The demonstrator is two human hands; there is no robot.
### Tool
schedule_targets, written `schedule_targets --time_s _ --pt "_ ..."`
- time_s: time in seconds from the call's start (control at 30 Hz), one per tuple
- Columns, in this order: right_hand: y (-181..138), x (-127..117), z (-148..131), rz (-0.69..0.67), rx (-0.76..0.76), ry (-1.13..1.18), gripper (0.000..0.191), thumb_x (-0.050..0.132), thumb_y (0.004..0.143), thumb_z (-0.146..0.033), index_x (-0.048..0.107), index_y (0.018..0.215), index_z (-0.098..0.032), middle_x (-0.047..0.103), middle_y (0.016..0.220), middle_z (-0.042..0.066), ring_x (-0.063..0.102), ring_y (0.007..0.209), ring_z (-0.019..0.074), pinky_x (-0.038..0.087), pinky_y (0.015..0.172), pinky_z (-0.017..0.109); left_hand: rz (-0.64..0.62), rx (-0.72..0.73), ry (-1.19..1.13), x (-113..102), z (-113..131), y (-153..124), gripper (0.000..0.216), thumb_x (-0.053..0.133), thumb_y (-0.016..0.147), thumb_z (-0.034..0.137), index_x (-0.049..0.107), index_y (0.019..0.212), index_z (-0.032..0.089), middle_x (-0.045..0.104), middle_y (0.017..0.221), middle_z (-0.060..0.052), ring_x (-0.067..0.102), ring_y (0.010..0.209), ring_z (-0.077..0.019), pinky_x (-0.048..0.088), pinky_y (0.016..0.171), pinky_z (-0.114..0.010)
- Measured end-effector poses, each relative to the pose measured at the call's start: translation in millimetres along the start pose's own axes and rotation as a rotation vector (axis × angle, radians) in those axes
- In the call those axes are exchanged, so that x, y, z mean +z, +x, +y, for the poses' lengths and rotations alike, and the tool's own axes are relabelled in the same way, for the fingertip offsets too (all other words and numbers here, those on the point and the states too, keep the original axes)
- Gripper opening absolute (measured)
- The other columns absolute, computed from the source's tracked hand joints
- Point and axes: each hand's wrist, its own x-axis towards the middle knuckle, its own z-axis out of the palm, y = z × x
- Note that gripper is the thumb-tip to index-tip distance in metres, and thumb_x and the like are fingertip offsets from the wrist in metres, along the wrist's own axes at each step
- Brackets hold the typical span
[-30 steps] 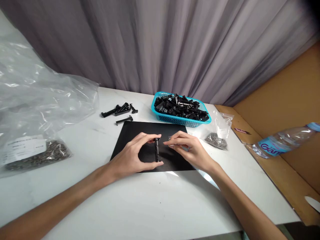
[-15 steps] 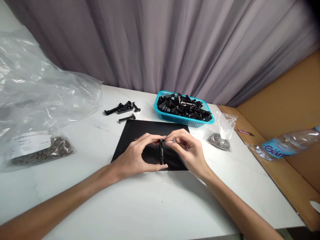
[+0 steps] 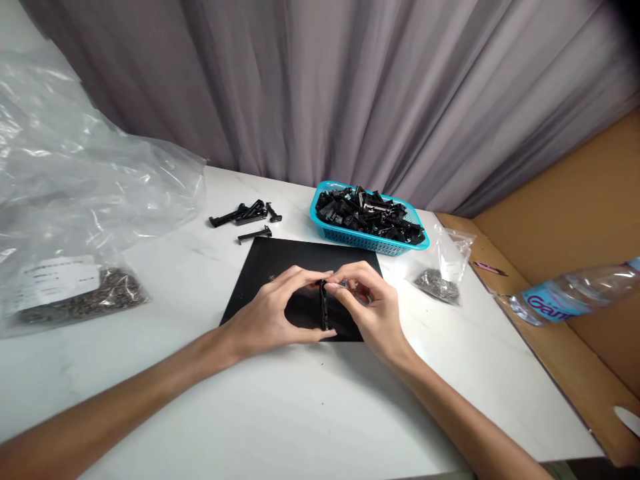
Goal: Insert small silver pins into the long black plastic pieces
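Observation:
My left hand (image 3: 273, 309) grips a narrow black plastic part (image 3: 324, 308) by its two ends, between the thumb below and the fingers above. The part stands lengthwise over a black mat (image 3: 300, 255). At its far end, my right hand (image 3: 373, 307) is closed in a pinch, thumb and forefinger against the part. Small shiny metal pieces (image 3: 345, 284) show within the curled right fingers; their exact kind is too small to make out. What lies right at the pinching fingertips is hidden.
A blue basket (image 3: 360, 243) piled with black parts stands behind the mat. Several loose black parts (image 3: 245, 213) lie at the back left. Clear bags of small metal pieces rest left (image 3: 117, 290) and right (image 3: 437, 285). A plastic bottle (image 3: 565, 297) lies at the right.
My right hand's fingertips have moved slightly left, closer against the far end of the black part. The left hand keeps its hold. The view has shifted a little.

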Motion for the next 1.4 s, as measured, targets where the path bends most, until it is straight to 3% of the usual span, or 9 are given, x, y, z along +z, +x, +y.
schedule_targets --time_s 0.37,0.67,0.87,1.1,1.3,1.4 --pt "-5 8 -4 0.092 -0.138 -0.119 0.009 0.065 0.095 -0.014 0.071 0.094 -0.022 0.069 0.094 0.004 0.065 0.084 0.017 0.05 0.063 0.029 0.056 0.075 -0.014 1 1 1 0.075 0.091 0.073 0.037 0.054 0.137 0.021 0.069 0.119 -0.005 0.069 0.102 -0.0184 0.06 0.093 -0.031" --pt "-8 4 10 0.068 -0.428 -0.396 0.022 0.057 0.098 -0.007 0.072 0.104 -0.022 0.076 0.101 0.006 0.071 0.085 0.0178 0.056 0.067 0.032 0.063 0.082 -0.064 4 1 -2 0.075 0.088 0.076 0.035 0.054 0.142 0.022 0.069 0.128 -0.008 0.07 0.105 -0.0203 0.063 0.095 -0.036" --pt "-9 -1 10 0.072 -0.479 -0.48 0.025 0.057 0.1 -0.008 0.075 0.109 -0.023 0.079 0.104 0.006 0.074 0.083 0.0167 0.056 0.066 0.031 0.033 0.061 -0.102 1 0 -1 0.077 0.088 0.076 0.035 0.055 0.144 0.023 0.069 0.131 -0.007 0.069 0.109 -0.0203 0.062 0.1 -0.036" --pt "-6 -3 11 0.084 -0.481 -0.421 0.029 0.054 0.099 -0.007 0.075 0.11 -0.024 0.076 0.102 0.006 0.071 0.074 0.0144 0.058 0.066 0.031 0.039 0.045 -0.09 -1 1 1 0.079 0.089 0.074 0.036 0.055 0.144 0.023 0.069 0.131 -0.007 0.07 0.107 -0.0203 0.062 0.1 -0.036" --pt "-5 -3 13 0.104 -0.552 -0.468 0.03 0.055 0.096 -0.004 0.074 0.109 -0.023 0.074 0.098 0.006 0.07 0.081 0.017 0.058 0.067 0.031 0.023 0.05 -0.093 0 3 0 0.076 0.088 0.075 0.036 0.055 0.142 0.023 0.069 0.13 -0.008 0.07 0.107 -0.0211 0.063 0.099 -0.037" --pt "-6 -2 11 0.088 -0.495 -0.449 0.027 0.057 0.096 -0.005 0.074 0.108 -0.024 0.073 0.098 0.006 0.068 0.08 0.0168 0.057 0.067 0.032 0.015 0.036 -0.086 -1 4 0 0.076 0.088 0.075 0.036 0.054 0.142 0.024 0.069 0.13 -0.008 0.071 0.106 -0.0218 0.063 0.098 -0.039"
